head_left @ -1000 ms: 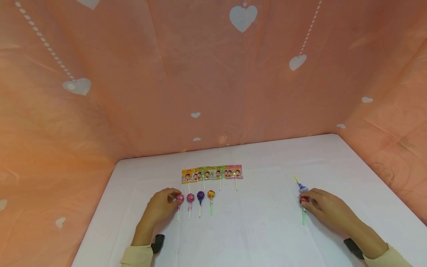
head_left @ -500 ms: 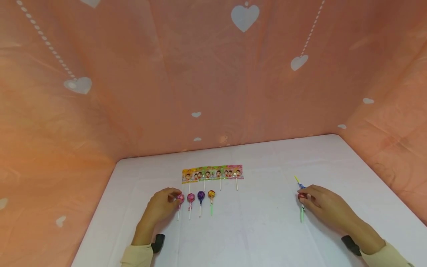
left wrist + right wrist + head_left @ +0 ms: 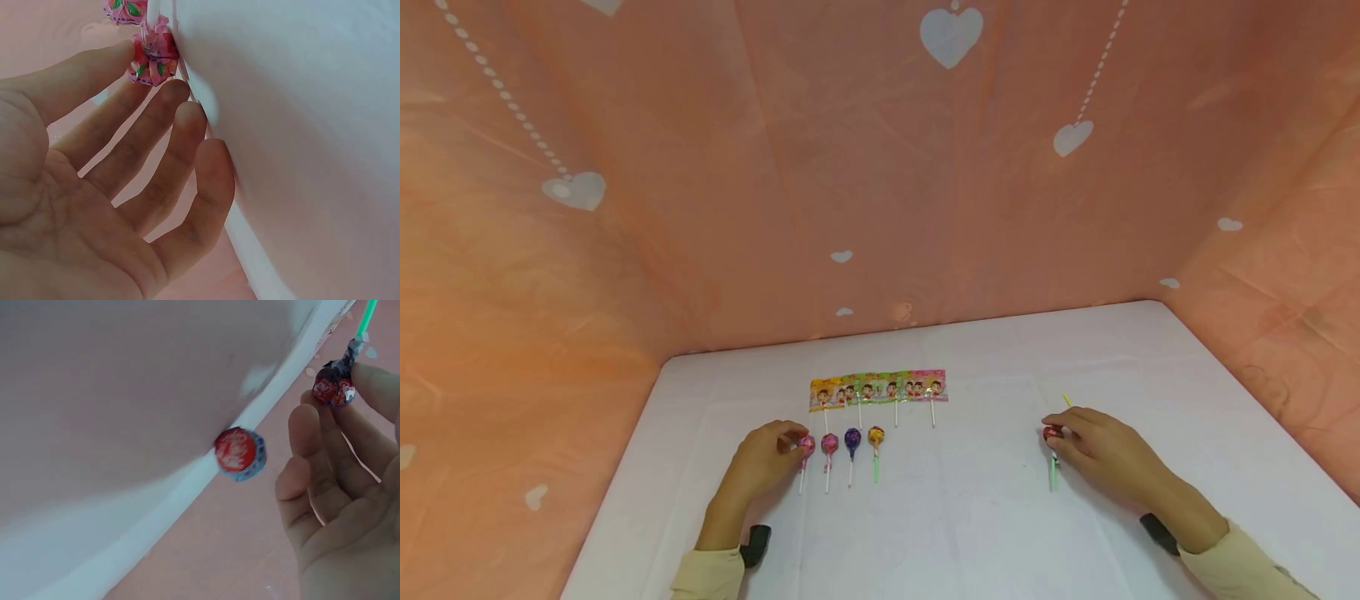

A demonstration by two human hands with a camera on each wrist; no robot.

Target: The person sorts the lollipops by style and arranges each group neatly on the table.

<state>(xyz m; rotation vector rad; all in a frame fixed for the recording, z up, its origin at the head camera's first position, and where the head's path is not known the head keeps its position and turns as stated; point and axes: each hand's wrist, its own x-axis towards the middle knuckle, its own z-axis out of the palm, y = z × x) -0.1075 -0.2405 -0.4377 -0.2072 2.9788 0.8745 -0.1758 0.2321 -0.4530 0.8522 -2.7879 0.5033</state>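
Note:
My left hand (image 3: pixel 763 454) pinches the head of a pink-wrapped lollipop (image 3: pixel 807 445) between thumb and index finger, at the left end of a row. Its other fingers are loosely bent near the white surface in the left wrist view. Beside it stand in line another pink lollipop (image 3: pixel 829 443), a purple one (image 3: pixel 852 439) and a yellow one (image 3: pixel 876 435). On the right, my right hand (image 3: pixel 1108 454) pinches a dark red lollipop (image 3: pixel 334 387) with a green stick. Behind that hand, a blue-and-red lollipop (image 3: pixel 237 451) lies on the table; in the head view only its yellow stick (image 3: pixel 1067 400) shows.
Behind the row lie several flat lollipops in overlapping orange, green and pink packets (image 3: pixel 880 388), sticks toward me. The white table (image 3: pixel 955 517) meets an orange curtain (image 3: pixel 880 167) with white hearts at the back and sides.
My right hand has moved left with the dark red lollipop, away from the blue one, which it now mostly covers in the head view. My left hand has stayed in place.

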